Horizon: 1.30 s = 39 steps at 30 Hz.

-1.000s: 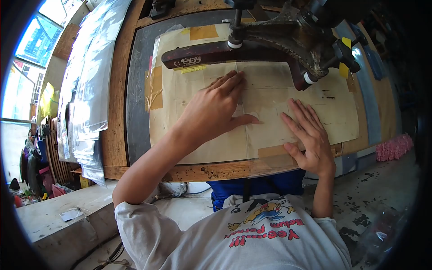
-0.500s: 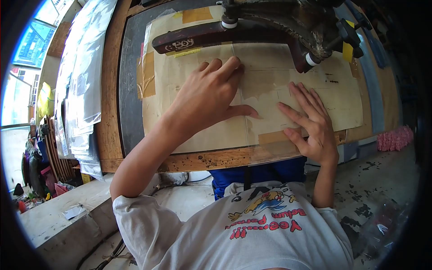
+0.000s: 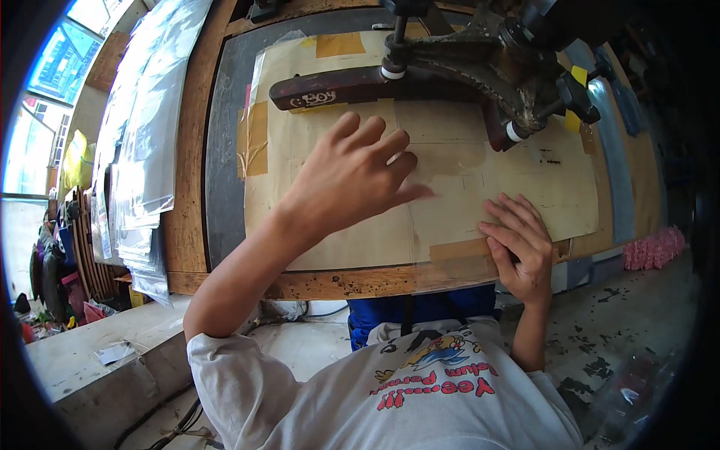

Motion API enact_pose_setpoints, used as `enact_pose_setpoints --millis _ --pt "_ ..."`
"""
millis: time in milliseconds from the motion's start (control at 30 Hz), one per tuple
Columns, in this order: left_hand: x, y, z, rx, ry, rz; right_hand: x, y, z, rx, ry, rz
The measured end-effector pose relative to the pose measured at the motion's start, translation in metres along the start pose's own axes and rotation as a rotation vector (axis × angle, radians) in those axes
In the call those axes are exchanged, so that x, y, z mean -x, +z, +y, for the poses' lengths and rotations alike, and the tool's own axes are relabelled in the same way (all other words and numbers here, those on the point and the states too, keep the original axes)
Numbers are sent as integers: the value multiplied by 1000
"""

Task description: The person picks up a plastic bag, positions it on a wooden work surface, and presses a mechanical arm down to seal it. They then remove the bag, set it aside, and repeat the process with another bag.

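Observation:
My left hand [image 3: 352, 169] is over a cream sheet [image 3: 330, 232] fixed to the board, below a dark clamp bar [image 3: 337, 94] with white lettering. Its fingers are loosely curled and the thumb stands out to the right; the fingertips are partly hidden and I see nothing held. My right hand [image 3: 523, 251] lies palm down by the sheet's near right edge, fingers extended and close together, close to a brown tape strip [image 3: 465, 256]. A clear plastic edge hangs over the wooden rim [image 3: 345, 283] of the board.
A metal clamp arm [image 3: 480, 60] with black knobs reaches over the board from the top right. Clear plastic sheets [image 3: 154, 112] hang over the left edge. A pink bundle [image 3: 654, 249] lies to the right, and a blue seat [image 3: 420, 311] is below the rim.
The view has shifted a little, so the clamp sits lower in it. My right hand has drawn back toward the near edge with its fingers closer together. My left fingers have moved slightly apart.

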<state>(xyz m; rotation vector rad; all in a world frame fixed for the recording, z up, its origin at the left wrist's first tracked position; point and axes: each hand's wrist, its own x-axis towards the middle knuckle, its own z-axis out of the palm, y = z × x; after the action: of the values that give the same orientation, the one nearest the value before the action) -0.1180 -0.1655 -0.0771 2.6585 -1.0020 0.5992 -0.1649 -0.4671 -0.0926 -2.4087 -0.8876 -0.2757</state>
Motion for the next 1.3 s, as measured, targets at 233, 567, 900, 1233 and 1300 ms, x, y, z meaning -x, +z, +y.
enact_pose_setpoints --millis 233,567,900,1233,1300 --pt "-29 -69 -90 656 -608 288 -11 -3 2 -32 24 36" --pt "-90 -13 -164 478 -246 -656 -10 -4 2 -78 121 0" --pt "-96 9 -162 147 -272 -510 -15 -5 2 -91 152 1" --pt "-27 -129 -165 -12 -507 -132 4 -7 6 -137 42 86" --pt "19 -167 -141 -25 -352 196 5 -8 6 -142 25 93"
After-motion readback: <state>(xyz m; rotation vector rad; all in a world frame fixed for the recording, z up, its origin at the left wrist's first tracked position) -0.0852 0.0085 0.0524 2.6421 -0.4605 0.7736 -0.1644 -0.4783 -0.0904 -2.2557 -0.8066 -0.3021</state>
